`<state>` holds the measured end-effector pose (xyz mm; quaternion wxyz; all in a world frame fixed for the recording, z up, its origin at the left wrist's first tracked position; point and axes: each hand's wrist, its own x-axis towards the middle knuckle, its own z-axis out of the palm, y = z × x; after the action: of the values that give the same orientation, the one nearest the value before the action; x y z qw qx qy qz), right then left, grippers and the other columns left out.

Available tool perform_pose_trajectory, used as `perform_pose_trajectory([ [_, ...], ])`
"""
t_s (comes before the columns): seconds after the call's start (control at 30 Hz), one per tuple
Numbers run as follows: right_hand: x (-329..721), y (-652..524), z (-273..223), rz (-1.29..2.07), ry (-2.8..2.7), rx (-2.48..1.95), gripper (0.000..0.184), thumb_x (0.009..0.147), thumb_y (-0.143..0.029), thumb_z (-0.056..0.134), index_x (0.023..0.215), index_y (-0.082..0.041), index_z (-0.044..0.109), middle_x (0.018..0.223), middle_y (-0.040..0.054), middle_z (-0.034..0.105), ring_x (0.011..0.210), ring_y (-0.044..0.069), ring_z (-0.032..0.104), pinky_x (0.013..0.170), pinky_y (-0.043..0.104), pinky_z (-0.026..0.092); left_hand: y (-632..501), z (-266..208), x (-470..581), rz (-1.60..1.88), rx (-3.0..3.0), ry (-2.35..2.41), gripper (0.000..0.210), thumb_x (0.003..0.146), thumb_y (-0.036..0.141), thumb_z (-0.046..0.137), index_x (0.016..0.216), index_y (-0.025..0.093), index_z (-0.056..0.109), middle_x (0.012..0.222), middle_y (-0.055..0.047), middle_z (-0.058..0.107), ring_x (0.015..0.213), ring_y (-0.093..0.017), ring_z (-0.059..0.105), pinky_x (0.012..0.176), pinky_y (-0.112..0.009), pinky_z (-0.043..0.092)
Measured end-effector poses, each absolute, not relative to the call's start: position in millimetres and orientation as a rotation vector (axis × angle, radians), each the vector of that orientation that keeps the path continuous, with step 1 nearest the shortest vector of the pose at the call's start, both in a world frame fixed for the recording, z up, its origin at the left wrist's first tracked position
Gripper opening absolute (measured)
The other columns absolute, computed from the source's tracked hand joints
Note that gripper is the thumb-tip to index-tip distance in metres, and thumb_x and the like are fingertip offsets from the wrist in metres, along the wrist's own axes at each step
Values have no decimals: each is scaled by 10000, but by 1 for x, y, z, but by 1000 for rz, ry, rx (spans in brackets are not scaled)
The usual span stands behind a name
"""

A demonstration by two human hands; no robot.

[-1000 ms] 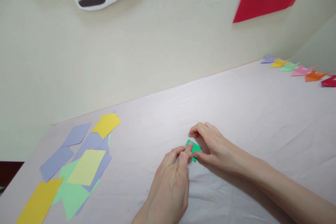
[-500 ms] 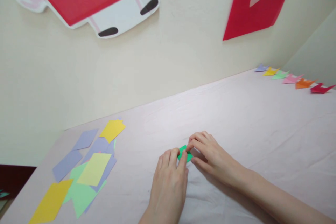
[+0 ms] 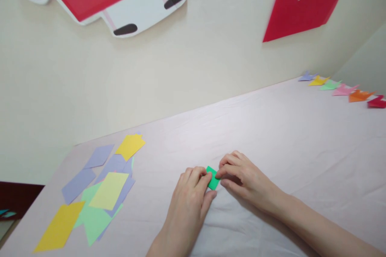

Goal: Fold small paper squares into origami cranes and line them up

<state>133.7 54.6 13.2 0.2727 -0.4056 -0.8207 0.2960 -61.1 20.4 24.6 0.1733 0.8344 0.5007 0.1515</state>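
A small folded piece of green paper (image 3: 213, 181) lies on the cloth between my two hands. My left hand (image 3: 190, 194) holds it down from the left, its curled index fingertip pressing on the paper and its thumb lying just below. At the paper's right edge is my right hand (image 3: 241, 176), fingers curled in, with the index fingertip on the edge and the thumb close beside it. Part of the green paper is hidden under my left fingers.
Loose sheets, among them a yellow sheet (image 3: 60, 227), a pale yellow sheet (image 3: 110, 190) and a purple sheet (image 3: 79, 184), lie at the left. Several folded paper shapes, one an orange shape (image 3: 360, 96), line the far right of the white cloth (image 3: 241, 124). A wall (image 3: 211, 64) stands behind.
My left index finger has drawn back and bent, so more of the green paper shows, now as a flatter rectangle. My right hand stays at its right edge. The view has shifted slightly.
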Motion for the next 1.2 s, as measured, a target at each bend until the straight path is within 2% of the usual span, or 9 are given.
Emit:
perform_pose_trajectory([
  [0.23, 132, 58, 9, 797, -2187, -1138, 101, 849, -116, 647, 859, -212, 676, 898, 33, 629, 891, 202, 529, 807, 368, 418, 26, 24, -65, 451, 2370, 1382, 217, 872, 106, 598, 1067, 202, 602, 1064, -50, 598, 959, -223, 540, 814, -382, 498],
  [0.37, 132, 59, 8, 802, -2184, -1138, 92, 856, -134, 645, 858, -218, 681, 889, 29, 631, 883, 196, 532, 800, 362, 416, 27, 22, -63, 481, 2398, 1349, 237, 853, 104, 627, 1066, 201, 594, 1053, -52, 606, 944, -224, 549, 795, -376, 502],
  [0.6, 132, 59, 10, 817, -2189, -1166, 115, 826, -104, 668, 855, -215, 678, 892, 20, 625, 889, 195, 525, 815, 355, 397, 28, 20, -63, 635, 2310, 1305, 109, 850, 106, 635, 903, 197, 605, 985, -34, 623, 911, -197, 562, 783, -333, 491],
  [0.8, 133, 59, 10, 812, -2231, -1149, 105, 826, -151, 685, 888, -236, 686, 914, 18, 624, 907, 198, 517, 817, 353, 389, 29, 20, -65, 678, 2258, 1277, 79, 885, 142, 596, 908, 208, 633, 982, -32, 630, 916, -186, 571, 791, -317, 490],
  [1.2, 127, 60, 14, 819, -2210, -1193, 67, 840, -158, 682, 801, -212, 691, 835, 15, 632, 861, 192, 515, 791, 349, 370, 30, 24, -67, 634, 2267, 1280, 149, 930, 127, 505, 925, 205, 632, 988, -37, 643, 922, -180, 585, 817, -322, 483],
])
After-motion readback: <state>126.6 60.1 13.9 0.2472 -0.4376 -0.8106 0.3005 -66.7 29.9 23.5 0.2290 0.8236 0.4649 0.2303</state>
